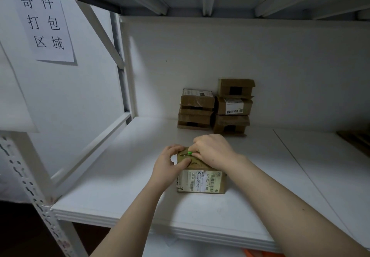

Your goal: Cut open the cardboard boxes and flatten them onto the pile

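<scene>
Both hands are on the small cardboard box [200,171], which sits on the white shelf [120,186] a little in from the near edge, roughly centre of the view. The left hand [170,164] grips the box's far left corner, fingers curled over the top and thumb pressed across the brown face. The right hand [214,150] comes in from the right and lies over the far end of the box, fingers closed round a little cutter [186,153] (only its green collar and thin metal tip poke out). That tip points left and rests on the top face of the box, just beside the left hand's fingertips. A white shipping label [202,181] with barcodes covers the near half of the box.

Further back, against the white rear panel, stand the stacked boxes [233,106]: two piles side by side, touching, the right one a little taller, several with tape and labels showing. They are well apart from the box being worked on. High on the left wall hangs a paper sign [45,24] with large printed characters. A perforated rack upright [30,186] runs down the near left.
</scene>
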